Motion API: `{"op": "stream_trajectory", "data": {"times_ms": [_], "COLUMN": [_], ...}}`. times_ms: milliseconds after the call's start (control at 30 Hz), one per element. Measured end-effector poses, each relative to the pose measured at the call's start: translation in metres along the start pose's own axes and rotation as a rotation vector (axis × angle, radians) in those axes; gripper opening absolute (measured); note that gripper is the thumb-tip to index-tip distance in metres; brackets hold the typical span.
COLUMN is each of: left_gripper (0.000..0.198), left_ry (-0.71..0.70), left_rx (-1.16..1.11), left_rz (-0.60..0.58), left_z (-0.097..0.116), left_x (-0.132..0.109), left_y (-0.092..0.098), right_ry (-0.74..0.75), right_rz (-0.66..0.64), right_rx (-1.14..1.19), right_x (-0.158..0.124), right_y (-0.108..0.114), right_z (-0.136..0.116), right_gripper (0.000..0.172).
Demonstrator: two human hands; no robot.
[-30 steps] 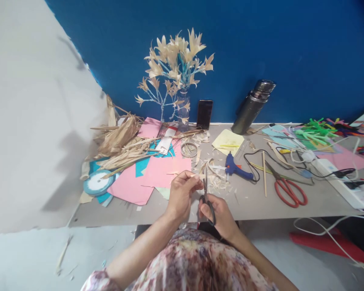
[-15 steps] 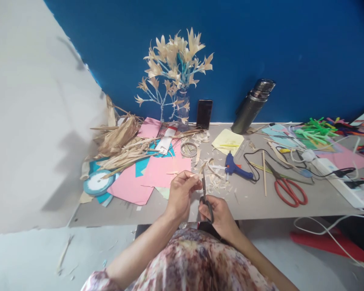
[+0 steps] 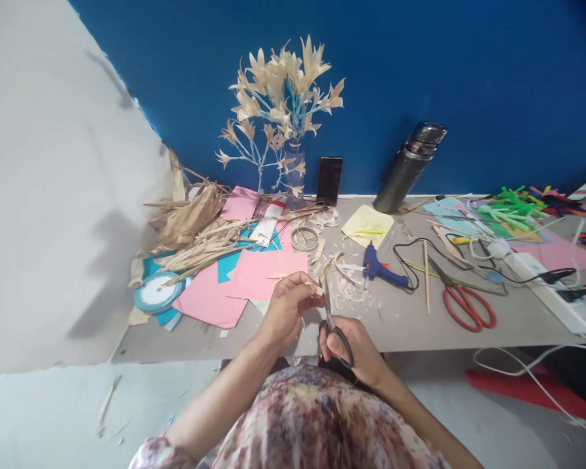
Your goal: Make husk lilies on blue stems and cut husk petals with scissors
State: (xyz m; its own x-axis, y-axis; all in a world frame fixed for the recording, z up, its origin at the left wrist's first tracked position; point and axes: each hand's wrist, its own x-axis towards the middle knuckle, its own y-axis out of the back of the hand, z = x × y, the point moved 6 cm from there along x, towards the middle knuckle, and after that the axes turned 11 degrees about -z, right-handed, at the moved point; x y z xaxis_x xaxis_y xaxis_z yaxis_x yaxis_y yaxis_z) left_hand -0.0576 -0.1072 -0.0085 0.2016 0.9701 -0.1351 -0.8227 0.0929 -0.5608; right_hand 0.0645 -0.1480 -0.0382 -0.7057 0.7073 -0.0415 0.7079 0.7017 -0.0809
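Black-handled scissors (image 3: 328,312) are in my right hand (image 3: 355,345), with its fingers through the loops and the blades pointing away from me. My left hand (image 3: 289,306) pinches a small pale piece of husk (image 3: 317,286) between thumb and fingers, right beside the blades. Both hands are over the front edge of the grey table (image 3: 400,326). Pale husk scraps (image 3: 349,293) lie scattered just beyond the scissors. A blue glue gun (image 3: 381,268) rests on its side to the right of the scraps.
Pink paper (image 3: 266,273), a ribbon spool (image 3: 159,291) and dried husks (image 3: 195,218) cover the left side. A flower vase (image 3: 294,169), phone (image 3: 329,181) and flask (image 3: 410,168) stand at the back. Red-handled scissors (image 3: 469,309) and a power strip (image 3: 547,290) lie right, with cables trailing.
The scissors have turned slightly in my right hand, their handles swinging to the right and more of the blades showing. My left hand keeps its pinch on the husk piece, now more visible.
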Motion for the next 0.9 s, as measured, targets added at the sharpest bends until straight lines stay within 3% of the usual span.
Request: {"op": "stream_trajectory", "data": {"times_ms": [367,600,900], "left_gripper": [0.009,0.008,0.008], "left_ry": [0.032,0.052,0.065], "left_rx": [0.108,0.142,0.192], "left_rz": [-0.058,-0.076,-0.094], "left_z": [0.008,0.009,0.013], "left_x": [0.001,0.001,0.002], "left_y": [0.010,0.013,0.013], "right_ry": [-0.106,-0.097,-0.208], "right_rz": [0.019,-0.009,0.065], "right_rx": [0.049,0.055,0.091], "right_x": [0.001,0.000,0.001], "right_y": [-0.004,-0.006,-0.005], "right_z": [0.005,0.004,0.010], "right_gripper": [0.051,0.047,0.041]}}
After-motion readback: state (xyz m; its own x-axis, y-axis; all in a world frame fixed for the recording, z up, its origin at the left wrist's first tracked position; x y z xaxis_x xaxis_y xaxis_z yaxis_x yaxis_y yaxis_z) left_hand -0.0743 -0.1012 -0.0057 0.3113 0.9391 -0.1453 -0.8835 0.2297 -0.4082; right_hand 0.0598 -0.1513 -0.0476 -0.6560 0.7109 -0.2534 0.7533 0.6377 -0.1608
